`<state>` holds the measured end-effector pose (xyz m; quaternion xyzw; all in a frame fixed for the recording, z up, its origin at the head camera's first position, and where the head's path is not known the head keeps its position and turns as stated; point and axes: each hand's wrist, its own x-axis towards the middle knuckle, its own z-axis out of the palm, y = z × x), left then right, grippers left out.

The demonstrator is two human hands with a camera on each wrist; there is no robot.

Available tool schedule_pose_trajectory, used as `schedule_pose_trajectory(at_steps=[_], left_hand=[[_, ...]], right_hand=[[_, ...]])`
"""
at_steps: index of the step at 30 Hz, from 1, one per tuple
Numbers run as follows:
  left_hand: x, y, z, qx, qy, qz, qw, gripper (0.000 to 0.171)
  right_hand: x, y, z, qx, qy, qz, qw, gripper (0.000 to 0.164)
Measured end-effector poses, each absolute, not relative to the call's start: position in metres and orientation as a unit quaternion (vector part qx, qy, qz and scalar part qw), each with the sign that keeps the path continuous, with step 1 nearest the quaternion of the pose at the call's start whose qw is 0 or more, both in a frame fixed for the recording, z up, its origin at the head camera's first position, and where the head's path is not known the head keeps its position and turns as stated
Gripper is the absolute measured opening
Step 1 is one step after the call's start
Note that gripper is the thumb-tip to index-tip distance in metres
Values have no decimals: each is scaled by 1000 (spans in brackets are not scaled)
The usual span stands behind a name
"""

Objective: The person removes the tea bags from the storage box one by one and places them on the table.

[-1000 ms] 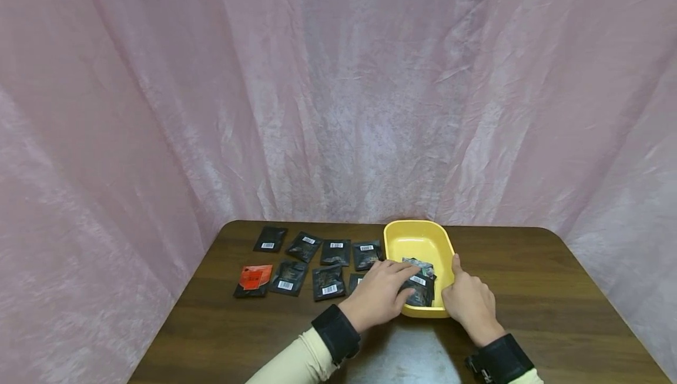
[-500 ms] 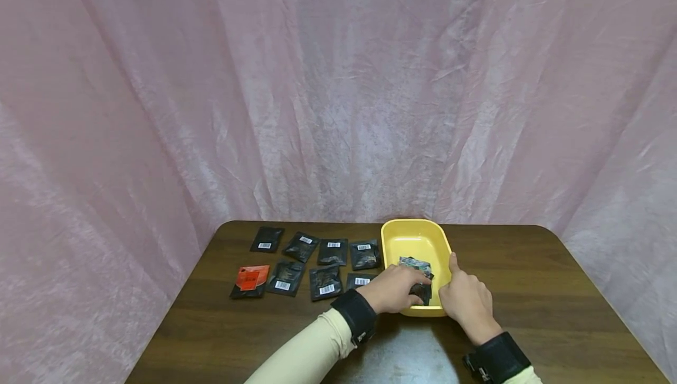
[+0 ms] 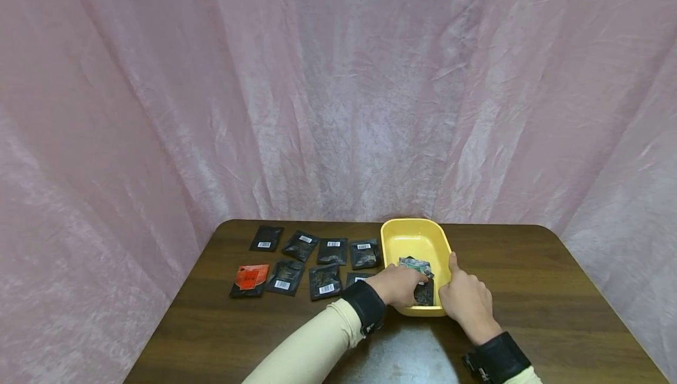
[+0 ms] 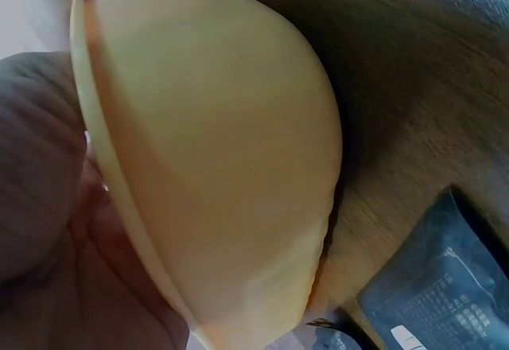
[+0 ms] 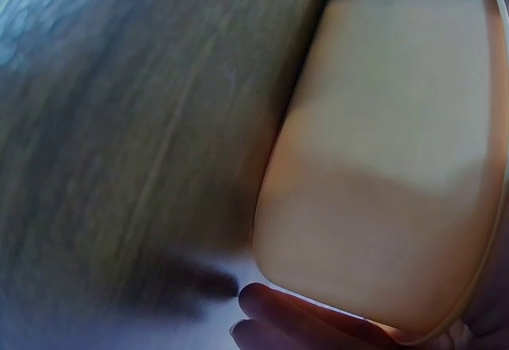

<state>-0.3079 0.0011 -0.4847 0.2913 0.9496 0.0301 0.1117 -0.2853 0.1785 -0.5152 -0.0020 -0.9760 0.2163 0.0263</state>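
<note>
A yellow plastic tub [image 3: 418,240] stands on the table, with small black sachets [image 3: 425,293] and a grey-green patterned one [image 3: 416,264] in its near half. My left hand [image 3: 403,286] reaches over the tub's near left rim, its fingers down among the sachets. The hand hides part of them, so I cannot tell whether a sachet is pinched. My right hand [image 3: 468,299] holds the tub's right side, thumb along the rim and fingers against the outer wall. In the right wrist view, some of those fingers [image 5: 302,318] show beside the wall.
Left of the tub, several black sachets with white barcode labels lie in two rough rows, among them a barcoded sachet [image 3: 325,281]. An orange-topped sachet [image 3: 251,280] sits at the left end. A pink curtain [image 3: 338,90] hangs behind the wooden table [image 3: 529,290].
My left hand has moved right and deeper into the tub, and its fingers have bent down among the sachets. The barcoded sachet seen there earlier is now covered. My right hand stays put.
</note>
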Motion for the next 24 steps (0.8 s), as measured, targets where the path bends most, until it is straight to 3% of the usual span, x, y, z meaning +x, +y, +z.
schedule_pose_trajectory(at_steps=[6,16,24], left_hand=[[-309,-1,-490,331,938,12,102,44],[-306,-4,-499,364,931,9,-15,31],[-304,-5,-505,366,929,25,-54,24]], right_hand=[[-285,179,-515,-2,-976,215,27,79],[-287,181,-512,-2,-975,220,31,77],[-286,179,-512,-5,-975,220,26,77]])
